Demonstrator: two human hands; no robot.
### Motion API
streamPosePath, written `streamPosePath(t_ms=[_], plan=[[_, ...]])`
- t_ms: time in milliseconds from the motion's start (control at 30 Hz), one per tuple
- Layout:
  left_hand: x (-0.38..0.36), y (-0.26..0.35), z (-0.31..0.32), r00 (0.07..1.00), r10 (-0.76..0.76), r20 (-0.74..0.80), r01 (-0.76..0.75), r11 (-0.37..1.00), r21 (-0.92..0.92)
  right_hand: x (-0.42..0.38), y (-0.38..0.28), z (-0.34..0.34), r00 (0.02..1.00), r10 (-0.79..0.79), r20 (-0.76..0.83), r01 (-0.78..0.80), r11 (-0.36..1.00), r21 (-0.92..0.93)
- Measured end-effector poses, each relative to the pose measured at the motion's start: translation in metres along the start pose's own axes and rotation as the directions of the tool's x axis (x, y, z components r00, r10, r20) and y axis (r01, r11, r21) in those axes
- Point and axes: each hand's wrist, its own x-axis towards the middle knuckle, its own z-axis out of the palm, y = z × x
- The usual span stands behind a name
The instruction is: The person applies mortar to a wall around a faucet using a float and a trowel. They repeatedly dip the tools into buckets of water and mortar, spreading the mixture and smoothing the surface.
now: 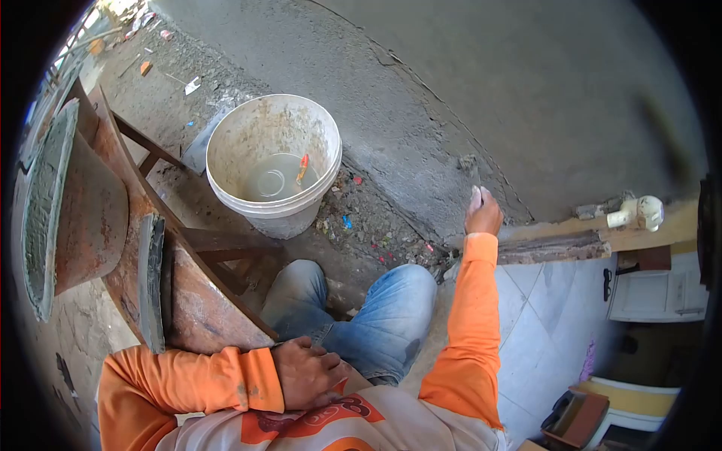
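Note:
My right hand [483, 212] is closed around a small trowel [474, 174], its grip hidden inside my fingers. The thin blade points up against the grey mortar wall [421, 150], with a dab of mortar by its tip. A crack-like seam runs in the plaster just beyond it. My left hand [307, 374] lies across my belly over the shirt, fingers slightly bent and apart, with nothing in it. In front of my knees stands a white bucket [274, 204] holding cloudy water and an orange-handled tool [302, 168].
At left, a wooden bench [203, 304] carries a mortar-caked tub [86, 218]. A white pipe fitting [638, 213] juts from the wall at right, above a wooden sill [556, 248]. Rubble and scraps litter the ground along the wall; tiled floor [538, 308] lies at right.

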Motion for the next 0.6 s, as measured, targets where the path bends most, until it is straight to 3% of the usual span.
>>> streamPosePath(t_ms=[67,133,167,267,467,600], plan=[[0.0,0.0,0.0,0.998,-0.017,0.055,0.015,0.999,0.041,0.024,-0.041,0.008,0.999,-0.016,0.035,0.017,1.0,-0.014],[0.0,-0.001,0.003,1.0,-0.028,0.011,0.028,0.999,0.04,0.037,-0.079,0.022,0.997,-0.015,0.071,0.018,0.999,-0.041],[0.0,-0.001,0.004,0.999,-0.03,0.026,0.029,0.999,0.037,0.03,-0.073,0.024,0.997,-0.002,0.079,0.005,0.999,-0.039],[-0.001,-0.004,0.005,0.991,0.017,-0.131,-0.016,1.0,0.009,-0.001,-0.005,0.011,1.0,0.002,0.002,-0.002,1.0,-0.005],[0.001,-0.001,0.005,0.999,-0.025,-0.047,0.028,0.998,0.06,0.015,-0.049,0.038,1.0,-0.008,0.01,0.008,1.0,-0.007],[0.003,-0.002,0.006,0.989,-0.023,-0.145,0.029,0.999,0.042,-0.001,-0.013,0.025,0.997,0.063,0.049,-0.059,0.996,-0.074]])
